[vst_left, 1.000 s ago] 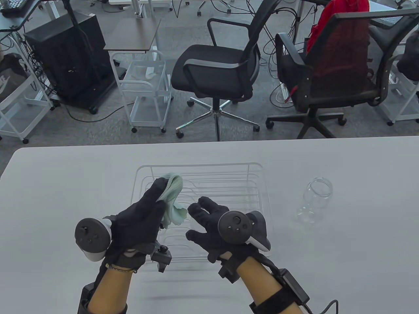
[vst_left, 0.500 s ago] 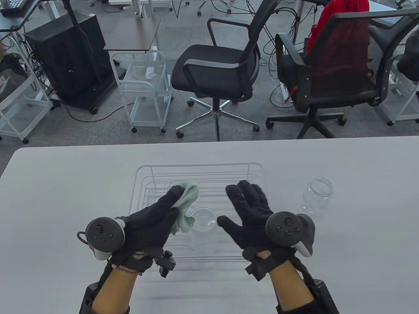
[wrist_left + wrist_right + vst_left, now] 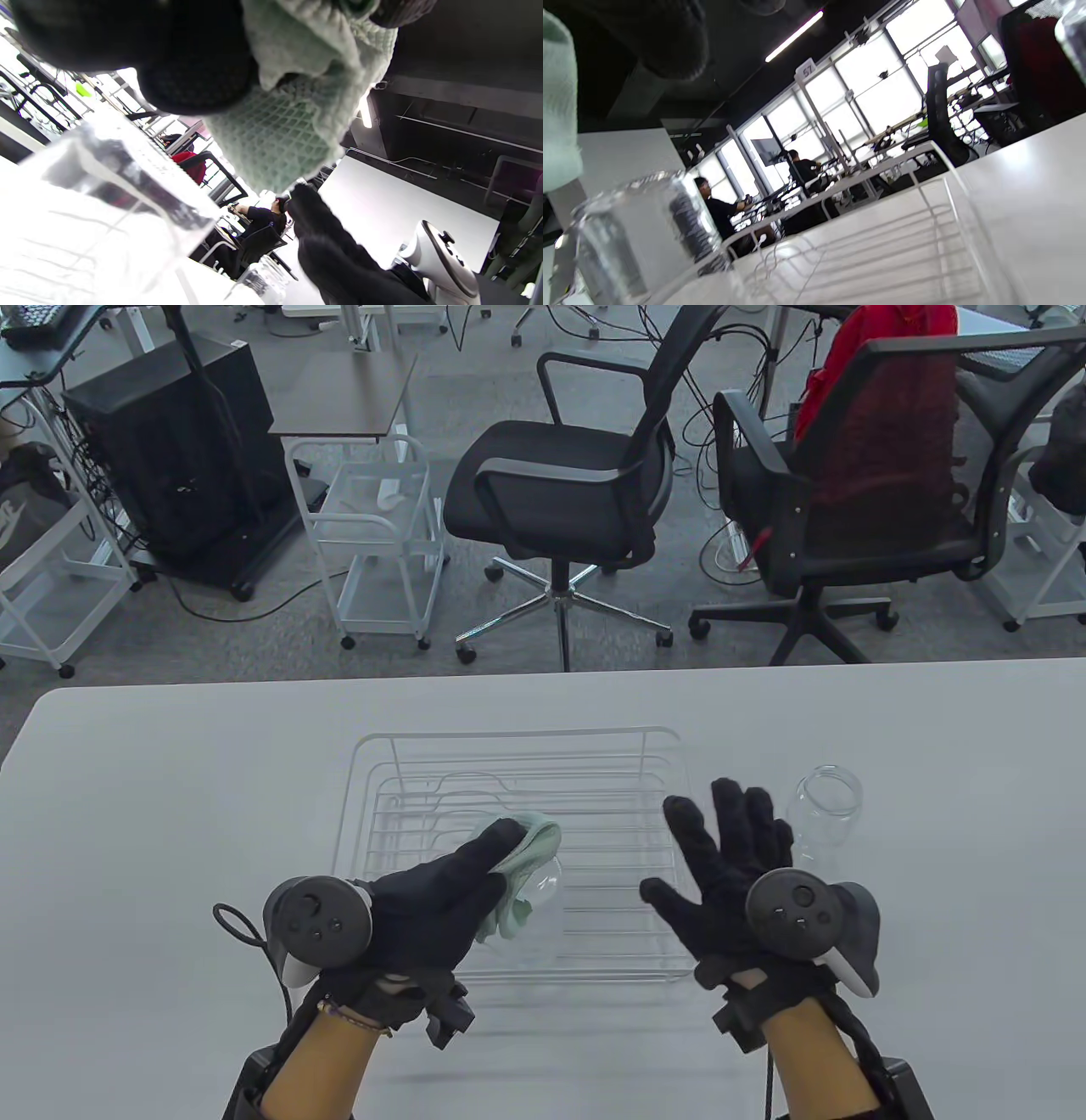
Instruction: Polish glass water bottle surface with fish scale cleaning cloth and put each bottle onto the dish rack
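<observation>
A clear glass bottle (image 3: 545, 899) stands upright in the white wire dish rack (image 3: 594, 746); it also shows in the left wrist view (image 3: 127, 178) and the right wrist view (image 3: 628, 237). My left hand (image 3: 496, 853) pinches the pale green cleaning cloth (image 3: 534, 848) (image 3: 288, 140) just over that bottle's mouth, hiding part of it. My right hand (image 3: 721, 840) hovers with fingers spread above the rack's right edge and holds nothing. A second glass bottle (image 3: 821, 810) stands on the table just right of those fingers.
The rack sits in the middle of the white table (image 3: 170, 831). Beyond the table's far edge stand two black office chairs (image 3: 568, 492) and white wire carts (image 3: 382, 543). White trackers ride on both hand backs.
My right hand has left the bottle standing in the rack and moved right, opening toward the second bottle. My left hand has carried the cloth right and down to the racked bottle.
</observation>
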A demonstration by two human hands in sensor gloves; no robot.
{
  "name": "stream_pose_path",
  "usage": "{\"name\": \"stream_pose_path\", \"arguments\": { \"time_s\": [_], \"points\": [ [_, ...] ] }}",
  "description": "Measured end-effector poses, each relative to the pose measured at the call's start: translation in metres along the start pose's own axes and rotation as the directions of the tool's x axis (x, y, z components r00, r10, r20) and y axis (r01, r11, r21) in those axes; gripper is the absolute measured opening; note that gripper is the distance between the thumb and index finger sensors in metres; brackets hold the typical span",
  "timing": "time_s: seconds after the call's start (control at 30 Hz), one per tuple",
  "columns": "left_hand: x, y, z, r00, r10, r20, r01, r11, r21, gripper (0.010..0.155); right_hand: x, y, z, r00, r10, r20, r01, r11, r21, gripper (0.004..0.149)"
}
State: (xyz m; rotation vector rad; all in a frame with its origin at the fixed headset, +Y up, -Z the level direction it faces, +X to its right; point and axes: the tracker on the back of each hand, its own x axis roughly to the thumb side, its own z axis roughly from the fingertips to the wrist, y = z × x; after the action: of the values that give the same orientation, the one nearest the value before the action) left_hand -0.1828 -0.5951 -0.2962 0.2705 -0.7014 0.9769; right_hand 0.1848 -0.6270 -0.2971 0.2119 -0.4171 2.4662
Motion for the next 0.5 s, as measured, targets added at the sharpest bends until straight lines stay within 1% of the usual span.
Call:
{"name": "stream_pose_path", "arguments": {
  "time_s": [0.03,0.07,0.1,0.13,0.17,0.2,0.23,0.27,0.3,0.33,0.37,0.4,0.43,0.47,0.5],
  "points": [
    [0.002,0.001,0.0,1.0,-0.006,0.009,0.006,1.0,0.007,0.051,-0.011,-0.011,-0.002,0.998,-0.015,-0.067,0.01,0.998,-0.069,0.082],
    [0.002,0.002,0.0,1.0,-0.008,0.011,0.007,1.0,0.007,0.051,-0.014,-0.014,-0.003,0.996,-0.017,-0.088,0.009,0.996,-0.087,0.084],
    [0.003,0.003,0.0,1.0,-0.002,0.014,0.002,1.0,0.01,0.051,-0.035,-0.023,-0.005,0.981,-0.059,-0.184,0.033,0.99,-0.14,0.09],
    [0.004,0.004,0.0,1.0,0.003,0.015,-0.003,1.0,0.012,0.051,-0.045,-0.024,-0.005,0.965,-0.104,-0.241,0.066,0.985,-0.16,0.096],
    [0.004,0.006,0.0,1.0,0.013,0.012,-0.013,1.0,0.016,0.051,-0.058,-0.023,-0.004,0.939,-0.166,-0.3,0.112,0.975,-0.189,0.104],
    [0.004,0.007,0.001,0.999,0.037,0.009,-0.038,0.999,0.023,0.051,-0.075,-0.019,-0.004,0.887,-0.286,-0.363,0.224,0.953,-0.203,0.11],
    [0.005,0.009,0.001,0.998,0.056,0.011,-0.056,0.998,0.027,0.051,-0.085,-0.015,-0.002,0.84,-0.361,-0.406,0.294,0.931,-0.218,0.113],
    [0.006,0.011,0.001,0.997,0.075,0.013,-0.076,0.996,0.036,0.051,-0.1,-0.007,-0.002,0.801,-0.432,-0.414,0.365,0.901,-0.233,0.114],
    [0.006,0.013,0.0,0.996,0.086,0.016,-0.087,0.995,0.045,0.051,-0.111,-0.002,-0.001,0.773,-0.481,-0.413,0.427,0.876,-0.223,0.115],
    [0.007,0.015,0.0,0.996,0.092,0.02,-0.093,0.994,0.054,0.051,-0.125,0.007,0.001,0.717,-0.548,-0.432,0.487,0.836,-0.253,0.116],
    [0.007,0.016,0.001,0.995,0.093,0.021,-0.094,0.994,0.057,0.051,-0.125,0.007,0.002,0.716,-0.549,-0.432,0.487,0.835,-0.255,0.116],
    [0.008,0.019,0.001,0.995,0.096,0.027,-0.098,0.993,0.072,0.051,-0.14,0.018,0.001,0.694,-0.633,-0.344,0.563,0.774,-0.29,0.116],
    [0.008,0.022,0.001,0.995,0.1,0.028,-0.102,0.992,0.078,0.051,-0.144,0.023,0.002,0.655,-0.685,-0.319,0.605,0.728,-0.323,0.117],
    [0.008,0.023,0.001,0.994,0.105,0.03,-0.107,0.991,0.085,0.051,-0.15,0.031,0.001,0.604,-0.756,-0.253,0.663,0.652,-0.367,0.116],
    [0.008,0.024,0.001,0.993,0.112,0.031,-0.115,0.99,0.087,0.051,-0.151,0.036,0.001,0.561,-0.795,-0.23,0.691,0.603,-0.399,0.116]
  ]
}}
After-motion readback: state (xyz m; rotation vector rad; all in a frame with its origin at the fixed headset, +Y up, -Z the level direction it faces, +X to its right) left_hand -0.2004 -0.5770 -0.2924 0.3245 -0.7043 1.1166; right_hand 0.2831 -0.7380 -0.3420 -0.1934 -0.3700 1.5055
